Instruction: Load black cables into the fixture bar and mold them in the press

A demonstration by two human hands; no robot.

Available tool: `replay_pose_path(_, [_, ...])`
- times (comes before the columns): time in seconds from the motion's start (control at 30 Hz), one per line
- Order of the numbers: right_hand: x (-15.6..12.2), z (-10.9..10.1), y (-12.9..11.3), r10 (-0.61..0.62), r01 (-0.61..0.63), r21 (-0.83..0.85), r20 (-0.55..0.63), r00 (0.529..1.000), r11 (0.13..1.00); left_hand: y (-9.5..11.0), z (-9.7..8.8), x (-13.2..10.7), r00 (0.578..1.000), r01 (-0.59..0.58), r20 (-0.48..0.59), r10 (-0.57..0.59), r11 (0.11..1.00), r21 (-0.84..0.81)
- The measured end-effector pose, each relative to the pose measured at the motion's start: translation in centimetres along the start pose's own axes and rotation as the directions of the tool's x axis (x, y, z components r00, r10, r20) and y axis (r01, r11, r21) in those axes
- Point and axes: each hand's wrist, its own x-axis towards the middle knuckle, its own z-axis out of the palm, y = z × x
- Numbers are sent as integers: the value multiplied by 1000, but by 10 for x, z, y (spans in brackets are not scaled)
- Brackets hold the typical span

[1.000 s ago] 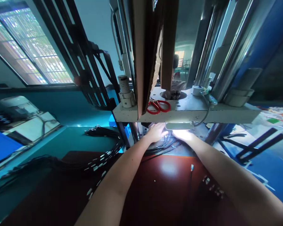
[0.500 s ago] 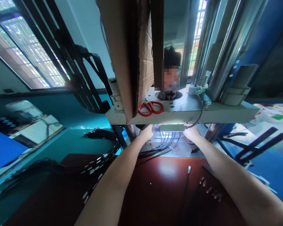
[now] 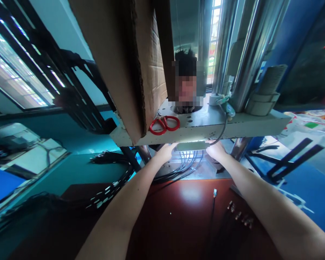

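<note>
Both my arms reach under the thick white plate [image 3: 195,131] of a press. My left hand [image 3: 165,152] is at the left end of a pale light bar [image 3: 193,146], its thumb side near the bar and most fingers hidden. At the bar's right end, my right hand [image 3: 216,151] reaches in beneath the plate, and its fingers are hidden. Between the hands, several dark thin cables [image 3: 188,162] run into the lit space and bend off to the left. What either hand holds, if anything, does not show.
Red-handled scissors [image 3: 164,125] lie on the plate beside a cardboard sheet [image 3: 151,68]. Bundled cables [image 3: 108,193] with pale connectors hang at left. On the brown table [image 3: 178,216] are a single cable end [image 3: 215,193] and several connectors [image 3: 241,216]. A person [image 3: 186,85] is behind the press.
My view has shifted, so the press and table appear further left. The left thumb side now shows more plainly by the light bar. Both hands stay under the plate.
</note>
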Motion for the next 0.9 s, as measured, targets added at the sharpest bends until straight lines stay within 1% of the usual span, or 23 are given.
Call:
replay_pose_path(0.1, [0, 0, 1, -18, 18, 5, 6, 1000, 1000, 6, -4, -5, 1000, 23, -10, -22, 996, 90])
replay_pose_path(0.17, [1, 0, 1, -25, 25, 7, 9, 1000, 1000, 10, -6, -8, 998, 62, -4, -62, 988, 142])
replay_pose_path(0.3, [1, 1, 1, -20, 20, 3, 11, 1000, 1000, 17, -10, -8, 988, 147, 27, -152, 979, 140])
replay_pose_path(0.37, [2, 1, 1, -14, 14, -1, 13, 1000, 1000, 19, -13, -8, 991, 127, 31, -133, 983, 134])
replay_pose_path(0.5, [1, -1, 0, -14, 14, -7, 25, 1000, 1000, 23, -18, -6, 999, 26, 43, -33, 988, 153])
replay_pose_path(0.57, [1, -2, -1, -6, 7, -11, 35, 999, 1000, 23, -19, -5, 997, 29, 68, -38, 991, 133])
replay_pose_path(0.67, [0, -3, -2, 14, -13, -19, 49, 999, 1000, 23, -20, -2, 992, 60, 111, -69, 995, 81])
replay_pose_path(0.73, [-1, -3, -3, 25, -24, -23, 54, 998, 999, 23, -21, 0, 989, 81, 119, -89, 994, 71])
replay_pose_path(0.9, [0, -2, -3, 23, -22, -27, 54, 998, 999, 31, -24, 3, 970, 224, 79, -230, 972, 75])
